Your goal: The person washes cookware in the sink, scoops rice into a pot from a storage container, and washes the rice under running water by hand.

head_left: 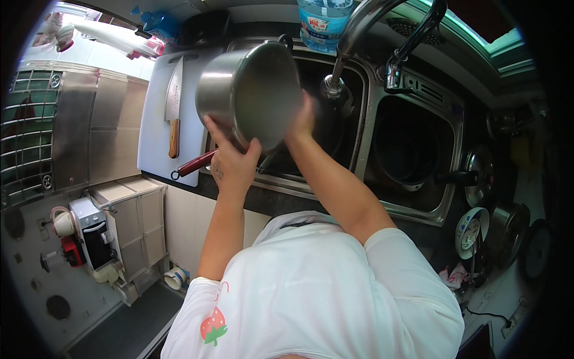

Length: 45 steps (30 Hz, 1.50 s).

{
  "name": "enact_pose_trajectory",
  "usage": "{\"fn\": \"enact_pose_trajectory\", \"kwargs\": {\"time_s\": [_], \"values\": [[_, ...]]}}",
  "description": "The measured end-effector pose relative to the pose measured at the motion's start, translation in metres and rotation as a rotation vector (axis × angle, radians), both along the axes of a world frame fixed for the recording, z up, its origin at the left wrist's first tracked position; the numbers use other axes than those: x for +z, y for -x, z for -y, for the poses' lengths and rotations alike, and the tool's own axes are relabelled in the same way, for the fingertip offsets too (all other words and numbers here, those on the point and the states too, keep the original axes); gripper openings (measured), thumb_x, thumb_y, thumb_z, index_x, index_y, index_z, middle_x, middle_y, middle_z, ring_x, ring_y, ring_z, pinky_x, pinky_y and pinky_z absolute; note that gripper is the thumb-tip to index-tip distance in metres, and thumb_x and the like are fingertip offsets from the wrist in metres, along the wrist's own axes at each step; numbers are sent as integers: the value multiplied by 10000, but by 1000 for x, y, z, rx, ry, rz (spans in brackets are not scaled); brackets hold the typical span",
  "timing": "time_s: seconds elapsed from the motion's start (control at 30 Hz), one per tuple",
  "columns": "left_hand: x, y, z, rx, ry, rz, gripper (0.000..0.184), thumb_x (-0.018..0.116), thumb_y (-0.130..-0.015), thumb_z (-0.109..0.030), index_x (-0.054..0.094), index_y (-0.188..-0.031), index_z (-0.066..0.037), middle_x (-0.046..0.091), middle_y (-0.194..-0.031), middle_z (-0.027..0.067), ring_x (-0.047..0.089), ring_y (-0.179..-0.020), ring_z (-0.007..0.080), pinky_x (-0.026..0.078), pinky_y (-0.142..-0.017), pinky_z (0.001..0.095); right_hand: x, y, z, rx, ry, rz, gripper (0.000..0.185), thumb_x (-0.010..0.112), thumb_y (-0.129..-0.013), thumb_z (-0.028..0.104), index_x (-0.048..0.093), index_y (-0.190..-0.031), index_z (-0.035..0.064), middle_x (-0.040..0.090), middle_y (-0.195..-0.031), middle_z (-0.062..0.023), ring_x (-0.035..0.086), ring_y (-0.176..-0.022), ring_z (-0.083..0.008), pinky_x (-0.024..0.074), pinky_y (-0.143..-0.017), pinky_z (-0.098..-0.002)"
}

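Note:
A deep stainless-steel pot (216, 90) is held tilted above the left sink basin (350, 143), its open mouth turned right, toward the faucet (341, 54). My left hand (232, 161) is closed around the near, lower side of the pot, fingers on the wall and thumb at the rim. On the far side of the rim, my right hand (304, 118) grips the pot, its fingers partly hidden. The inside of the pot looks hazy, and I cannot make out its contents. A dark red handle (196, 164) sticks out beside my left wrist; what it belongs to is hidden.
A knife (173, 110) lies on a white cutting board (152, 134) at left. A blue-labelled bottle (324, 27) stands behind the sink. A dark pan (409, 149) sits in the right basin. Bowls (469, 233) and lids (480, 173) are farther right.

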<state>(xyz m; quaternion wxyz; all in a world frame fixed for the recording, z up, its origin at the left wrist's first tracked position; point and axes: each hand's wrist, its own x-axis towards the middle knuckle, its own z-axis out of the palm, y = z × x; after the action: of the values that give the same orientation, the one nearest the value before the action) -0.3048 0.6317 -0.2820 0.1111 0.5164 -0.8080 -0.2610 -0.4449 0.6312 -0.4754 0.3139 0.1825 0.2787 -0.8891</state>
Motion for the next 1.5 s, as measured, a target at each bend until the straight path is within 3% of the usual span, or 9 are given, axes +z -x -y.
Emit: {"fn": "enact_pose_trajectory", "kwargs": {"time_s": [0.23,0.4,0.63,0.73,0.83,1.23,1.5], "values": [[5,4,1,0,42,17,994,651,-719,-293,2,-1419,-14,644,-835,202,622,-784,382,474,-740,392,21,7,6,-22,-48,15,373,435,-915,296,498,-1215,83,511,-1194,-45,475,-1103,-167,371,-948,-296],[6,5,4,-19,105,29,1006,650,-722,-290,-22,-1415,-7,646,-820,215,623,-793,395,474,-740,400,-20,13,24,5,78,-26,382,448,-919,291,491,-1224,64,509,-1208,-43,472,-1112,-164,369,-951,-284],[12,8,3,-23,157,41,1016,652,-724,-292,-40,-1414,-13,645,-822,236,620,-787,415,476,-732,422,9,10,30,-20,27,-72,388,452,-921,294,489,-1223,53,520,-1192,-47,486,-1095,-159,376,-945,-283],[17,10,1,-22,153,56,1021,652,-724,-289,-51,-1414,-21,644,-834,242,620,-787,416,478,-732,422,56,7,15,45,112,-139,283,411,-917,313,555,-914,70,556,-862,-49,550,-796,-154,459,-716,-285],[15,10,2,-37,178,43,1029,656,-721,-283,-60,-1413,-26,641,-832,248,619,-782,420,480,-724,426,14,11,31,-2,33,-102,392,454,-919,295,489,-1228,58,521,-1203,-53,490,-1100,-162,377,-944,-281],[14,16,0,-86,240,38,1031,656,-712,-262,-62,-1405,-8,626,-771,265,604,-726,447,475,-665,455,9,14,34,3,81,-104,407,449,-920,294,489,-1235,40,517,-1217,-71,497,-1098,-177,381,-941,-277],[12,20,-4,-127,250,64,1028,650,-716,-267,-65,-1400,13,629,-785,255,620,-714,413,492,-624,442,26,12,20,66,-23,-105,407,426,-904,324,519,-1189,49,557,-1133,-78,541,-1018,-191,416,-890,-291]]}}
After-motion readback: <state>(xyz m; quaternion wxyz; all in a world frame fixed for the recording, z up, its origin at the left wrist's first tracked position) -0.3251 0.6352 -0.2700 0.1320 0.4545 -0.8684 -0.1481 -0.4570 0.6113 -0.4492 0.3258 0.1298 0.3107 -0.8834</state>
